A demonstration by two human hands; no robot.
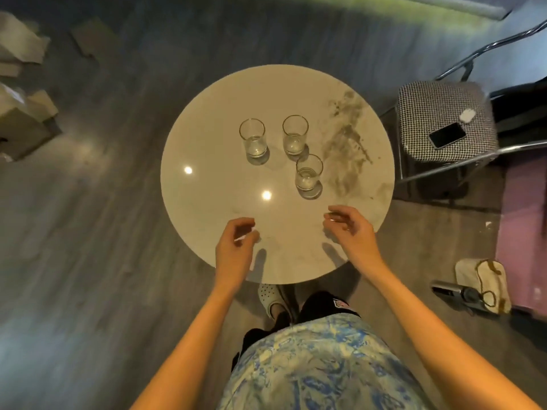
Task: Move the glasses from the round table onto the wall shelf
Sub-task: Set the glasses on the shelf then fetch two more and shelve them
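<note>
Three clear glasses are standing upright on the round bench (pixel 207 202), none of them lifted yet. Taking the nearest glass (pixel 308 173) as the landmark: the middle glass (pixel 294 135) is standing just beyond it, close but not visibly touching, and the far-left glass (pixel 253 138) is sitting to its left and slightly beyond, a little apart from the others. The wall shelf is not showing in this view.

Both hands are hovering over the near edge of the bench, on the person's side of the nearest glass. The left hand (pixel 236 247) is loosely curled and holding nothing; the right hand (pixel 352 229) is likewise half-curled and empty, fingers pointing toward the nearest glass.

The step in hand looks like the first reach. To do it well, the right hand should probably be opening wide and closing around the nearest glass low on its wall, not at the thin rim. Since the middle glass is standing so close beyond it, the fingers risk knocking it; lifting straight up before carrying away seems safest. The left hand could be taking the far-left glass, which has free space around it. Smooth glass may slip, so a firm wrap is advisable.
</note>
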